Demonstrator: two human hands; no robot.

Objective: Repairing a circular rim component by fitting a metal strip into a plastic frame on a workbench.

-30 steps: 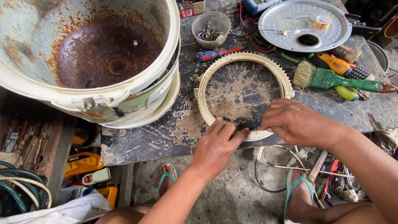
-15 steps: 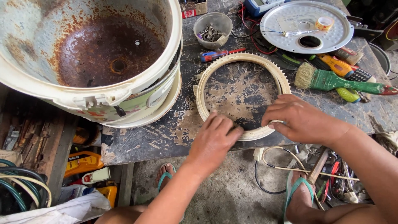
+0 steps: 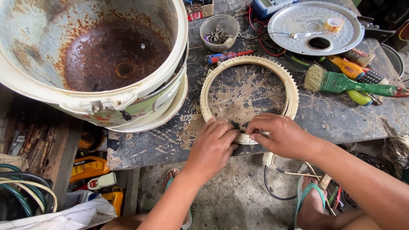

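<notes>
A: Quick log. Both hands on the cream plastic ring (image 3: pixel 249 72), near edge, where it overhangs the front lip of the surface (image 3: pixel 341 119). Left hand (image 3: pixel 211 147) curled, fingers closed down on the ring's near rim. Right hand (image 3: pixel 279 135) pinching the same stretch, thumb + forefinger tight on rim; may hold smth small there, can't tell.

B: Ring condition?

A: Yellowed, grimy, toothed/ribbed along outer edge. Lies flat, whole circle intact as far as visible; near arc hidden under the hands. Bare worn top shows through the middle, paint flaked off.

B: How far along?

A: My read: teardown well in hand. Ring is already off and apart from the big pot body (image 3: pixel 91 55), which sits tilted on the left of the surface, inside heavily rusted, hole at centre. Round metal plate (image 3: pixel 317 27) also off, lying far right corner w/ a tape roll (image 3: pixel 333 24) on it. Small clear cup (image 3: pixel 219 32) holds loose screws. So fasteners out, parts separated. What's left, judging by grip pos.: work on that near rim section; nothing looks refitted yet.

B: Tools nearby?

A: Green-handled brush (image 3: pixel 341 83) right of ring, untouched. Red/blue screwdriver (image 3: pixel 228 56) just beyond ring's far edge. Yellow tools by brush. Not in either hand.

B: Below?

A: Concrete floor, sandalled feet, cables, crate of oddments left.
</notes>
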